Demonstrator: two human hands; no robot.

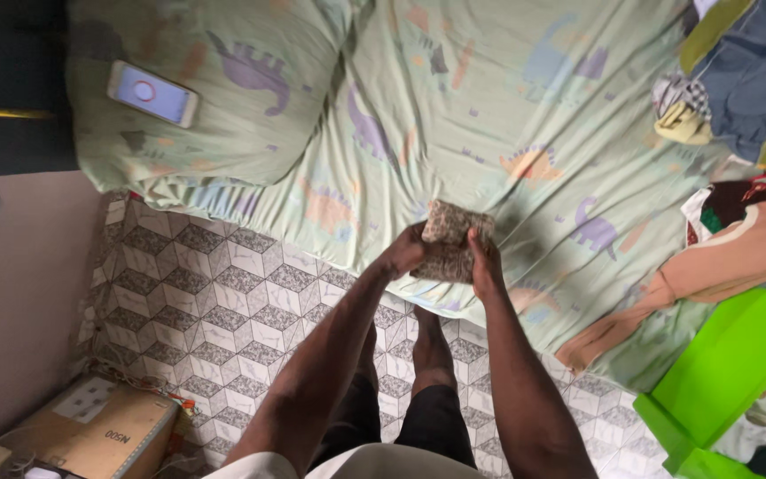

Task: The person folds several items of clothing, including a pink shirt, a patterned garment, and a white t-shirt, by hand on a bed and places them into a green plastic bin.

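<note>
While I'm standing at the edge of the bed point(454, 115), looking straight down, both hands are wrapped around a small folded patterned cloth point(451, 239). My left hand point(405, 251) has its grip closed on the cloth's left side, and my right hand point(484, 264) is clamped on the right side, holding it just above the dinosaur-print sheet. A phone point(152, 93) sits on the pillow point(223, 98) up left, a clothes pile point(738, 98) is off right, and a green plastic chair point(729, 372) stands near it.

Both hands point(445, 253) around folded patterned cloth point(454, 238)
</note>
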